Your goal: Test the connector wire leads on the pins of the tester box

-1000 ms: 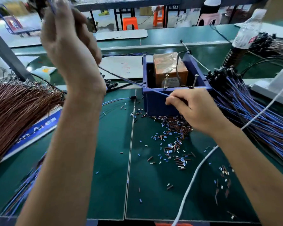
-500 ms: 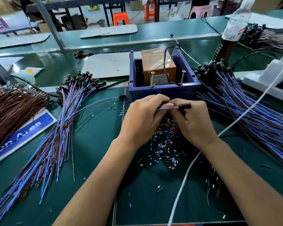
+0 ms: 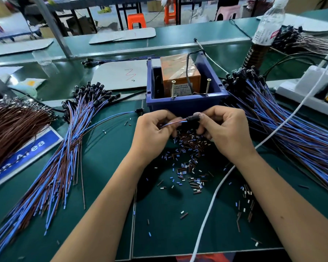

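Head view looks down on a green table (image 3: 102,167) covered with wire work. Two big heaps of blue and brown wires lie on it, one fanned out at the left (image 3: 51,173) and one at the right (image 3: 292,133), their black connectors bunched at the far ends. Between the heaps, at the far side, stands a blue tester box (image 3: 186,103) with an orange block inside and two upright screw pins (image 3: 208,87) at its front wall. Just in front of the box both hands meet above a scatter of cut insulation bits (image 3: 189,167). The left hand (image 3: 151,133) pinches the blue and brown leads (image 3: 173,122) of one wire, fingers curled round them. The right hand (image 3: 225,129) pinches that wire's black connector (image 3: 193,118) between thumb and fingertips. The connector is near the box front, below the pins and not touching them. A white cable (image 3: 216,190) crosses under the right forearm.
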Demonstrator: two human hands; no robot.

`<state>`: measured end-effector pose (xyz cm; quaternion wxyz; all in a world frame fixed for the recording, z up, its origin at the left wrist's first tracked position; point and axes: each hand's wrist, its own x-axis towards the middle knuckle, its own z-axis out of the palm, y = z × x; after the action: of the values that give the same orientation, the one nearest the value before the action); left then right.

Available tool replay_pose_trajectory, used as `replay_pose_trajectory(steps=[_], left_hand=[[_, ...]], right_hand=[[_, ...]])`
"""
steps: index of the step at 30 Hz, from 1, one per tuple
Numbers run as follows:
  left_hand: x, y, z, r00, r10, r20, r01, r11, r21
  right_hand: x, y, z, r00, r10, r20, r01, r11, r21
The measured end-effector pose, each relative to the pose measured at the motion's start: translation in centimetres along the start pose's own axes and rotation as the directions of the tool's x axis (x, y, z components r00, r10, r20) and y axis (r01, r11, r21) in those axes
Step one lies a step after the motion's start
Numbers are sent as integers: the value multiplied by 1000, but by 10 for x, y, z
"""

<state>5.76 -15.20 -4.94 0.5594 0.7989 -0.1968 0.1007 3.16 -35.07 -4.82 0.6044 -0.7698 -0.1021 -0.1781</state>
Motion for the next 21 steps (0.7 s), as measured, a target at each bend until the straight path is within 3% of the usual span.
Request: replay_pose_trajectory(steps=[7,12,18,21], left_hand=[[-1,9,-4,993,-63,103,85,970,-226],[-3,14,-2,985,-86,152,126,951,-281],[-1,19,-9,990,-117,79,140,888,-437],[-2,20,-8,983,-166,75,181,853,-490]], right_hand=[[3,-1,-8,998,7,61,-14,994,112],[5,1,-14,997,5,81,-17,988,153],[11,3,-30,994,48,-97,-19,960,281],[9,3,-26,998,1,-61,12,979,205]])
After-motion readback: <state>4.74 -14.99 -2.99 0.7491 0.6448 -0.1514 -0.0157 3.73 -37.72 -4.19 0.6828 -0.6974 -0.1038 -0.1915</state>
